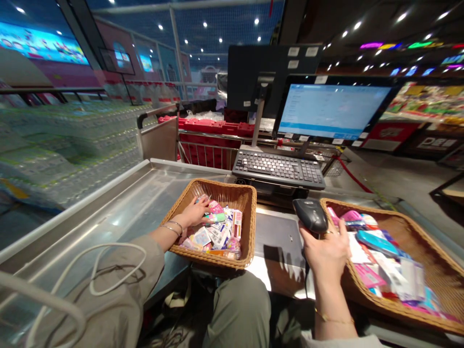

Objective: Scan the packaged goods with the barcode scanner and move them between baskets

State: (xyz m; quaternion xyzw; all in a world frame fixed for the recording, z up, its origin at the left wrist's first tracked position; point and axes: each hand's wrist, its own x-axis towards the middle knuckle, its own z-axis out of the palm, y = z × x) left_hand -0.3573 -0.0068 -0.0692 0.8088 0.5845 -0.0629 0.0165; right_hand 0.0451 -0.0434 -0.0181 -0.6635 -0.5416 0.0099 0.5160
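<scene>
My left hand (195, 212) reaches into the left wicker basket (250, 227), its fingers stretched out over small packets. Beside its fingertips lies a green-and-pink packet (215, 218). Whether those fingers press on any packet is hard to make out. Several cards, wrappers and a round pinkish item (233, 244) fill the bottom of that basket. In my right hand (326, 246) is a black barcode scanner (311, 215), held by its handle with the head toward the left. Right next to this hand stands the right wicker basket (431, 237), holding colourful packages and a blue pack (377, 242).
A keyboard (279, 166) and a lit monitor (333, 111) stand behind the baskets. A flat scanner plate (279, 237) lies between them. The metal counter (145, 193) has a raised rim. A white cable (108, 246) loops over my left sleeve. Behind is a shopping cart (210, 150).
</scene>
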